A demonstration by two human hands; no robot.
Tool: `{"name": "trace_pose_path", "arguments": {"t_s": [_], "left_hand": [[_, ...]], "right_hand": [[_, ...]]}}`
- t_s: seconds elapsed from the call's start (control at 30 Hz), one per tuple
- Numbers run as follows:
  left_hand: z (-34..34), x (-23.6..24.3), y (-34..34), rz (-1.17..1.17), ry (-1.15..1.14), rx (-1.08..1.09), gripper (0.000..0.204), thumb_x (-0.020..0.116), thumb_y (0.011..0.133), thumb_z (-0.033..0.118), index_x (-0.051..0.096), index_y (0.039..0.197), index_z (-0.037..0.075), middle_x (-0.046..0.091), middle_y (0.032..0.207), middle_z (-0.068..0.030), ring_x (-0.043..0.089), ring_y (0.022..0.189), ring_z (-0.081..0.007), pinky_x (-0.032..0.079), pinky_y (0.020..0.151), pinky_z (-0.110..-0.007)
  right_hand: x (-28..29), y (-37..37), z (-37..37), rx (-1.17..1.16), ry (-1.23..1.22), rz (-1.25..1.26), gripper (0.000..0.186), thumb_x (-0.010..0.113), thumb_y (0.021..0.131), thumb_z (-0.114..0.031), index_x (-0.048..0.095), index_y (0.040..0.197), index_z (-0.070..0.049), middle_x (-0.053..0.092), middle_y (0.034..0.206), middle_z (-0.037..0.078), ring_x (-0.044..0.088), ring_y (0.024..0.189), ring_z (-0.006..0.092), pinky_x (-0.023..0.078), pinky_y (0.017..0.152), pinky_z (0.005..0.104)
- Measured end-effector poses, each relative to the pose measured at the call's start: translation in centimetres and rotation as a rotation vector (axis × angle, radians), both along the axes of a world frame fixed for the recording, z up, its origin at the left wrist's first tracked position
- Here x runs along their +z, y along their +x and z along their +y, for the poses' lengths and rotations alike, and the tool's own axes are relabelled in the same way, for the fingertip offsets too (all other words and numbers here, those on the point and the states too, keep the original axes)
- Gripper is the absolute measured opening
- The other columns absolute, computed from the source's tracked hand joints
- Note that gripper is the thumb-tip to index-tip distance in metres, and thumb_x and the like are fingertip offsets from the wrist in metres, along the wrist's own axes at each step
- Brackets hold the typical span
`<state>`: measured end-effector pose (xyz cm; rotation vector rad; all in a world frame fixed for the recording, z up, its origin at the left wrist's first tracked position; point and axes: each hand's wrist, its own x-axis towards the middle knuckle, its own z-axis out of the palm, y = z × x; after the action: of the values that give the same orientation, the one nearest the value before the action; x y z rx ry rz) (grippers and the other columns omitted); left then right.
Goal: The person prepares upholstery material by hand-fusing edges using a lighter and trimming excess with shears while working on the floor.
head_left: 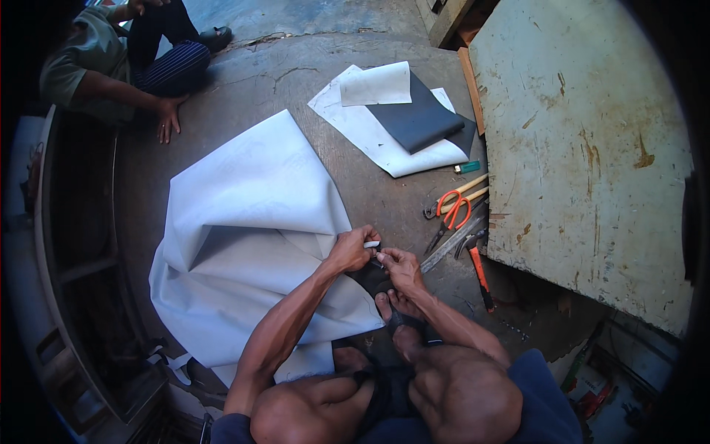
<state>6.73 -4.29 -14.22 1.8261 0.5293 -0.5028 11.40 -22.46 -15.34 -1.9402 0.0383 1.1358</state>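
Note:
A large whitish flexible sheet (251,170) lies rumpled on the floor in front of me and to my left, with a deep fold in its middle. At its right corner my left hand (352,250) is closed, and a small white curled edge shows at its fingers. Close beside it my right hand (403,270) makes a pinch just above my sandalled foot. Whatever is between those right fingertips is too small to make out. Some dark material shows between and below the two hands.
Folded white and black sheet pieces (414,118) lie farther ahead. Orange-handled scissors (454,211), an orange-handled hammer (479,274) and a green lighter (467,167) are at the right, by a worn pale panel (584,148). Another person's hand (168,118) rests on the floor, far left.

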Motion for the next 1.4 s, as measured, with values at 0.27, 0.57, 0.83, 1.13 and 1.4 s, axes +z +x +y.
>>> {"name": "trace_pose_path", "arguments": {"t_s": [0.27,0.57,0.83,1.13,1.4], "left_hand": [[0.9,-0.5,0.6,-0.003,0.015,-0.062,0.029,0.074,0.085,0.013,0.068,0.113,0.005,0.074,0.105,-0.0132,0.071,0.100,-0.0241,0.053,0.089,-0.036],[1.1,2.6,3.2,-0.084,0.344,-0.511,0.027,0.072,0.087,0.033,0.074,0.108,0.016,0.074,0.105,-0.0161,0.071,0.101,-0.0345,0.053,0.080,-0.040],[2.2,0.1,5.1,-0.053,0.312,-0.520,0.019,0.066,0.080,0.024,0.078,0.091,0.014,0.074,0.087,-0.0187,0.071,0.084,-0.0394,0.055,0.076,-0.049],[1.6,-1.8,6.1,0.025,0.282,-0.450,0.025,0.062,0.075,0.019,0.078,0.091,0.009,0.073,0.090,-0.0219,0.071,0.087,-0.0411,0.057,0.078,-0.048],[1.9,-2.6,6.3,0.087,0.213,-0.450,0.028,0.064,0.077,0.022,0.079,0.095,0.006,0.072,0.096,-0.0261,0.071,0.093,-0.0431,0.057,0.083,-0.048]], "right_hand": [[0.5,0.4,-0.8,-0.047,0.145,0.043,0.032,0.069,0.099,-0.024,0.066,0.124,-0.004,0.069,0.101,0.001,0.061,0.086,0.0080,0.051,0.073,0.0254],[-0.1,0.5,-0.7,-0.184,0.256,-0.007,0.033,0.068,0.095,-0.005,0.051,0.123,-0.002,0.068,0.102,0.007,0.063,0.086,0.0101,0.053,0.076,0.0251],[2.3,0.4,0.4,0.042,0.197,-0.377,0.018,0.062,0.095,-0.004,0.061,0.113,-0.003,0.068,0.105,0.010,0.066,0.092,0.0229,0.055,0.080,0.0338],[2.7,1.3,-0.3,0.575,0.289,-0.824,0.015,0.060,0.092,-0.002,0.066,0.106,-0.005,0.068,0.100,0.014,0.064,0.094,0.0356,0.054,0.079,0.0458],[1.0,0.3,1.3,0.498,-0.004,-0.798,0.020,0.068,0.093,-0.019,0.056,0.100,-0.005,0.067,0.076,0.018,0.068,0.069,0.0400,0.053,0.061,0.0521]]}}
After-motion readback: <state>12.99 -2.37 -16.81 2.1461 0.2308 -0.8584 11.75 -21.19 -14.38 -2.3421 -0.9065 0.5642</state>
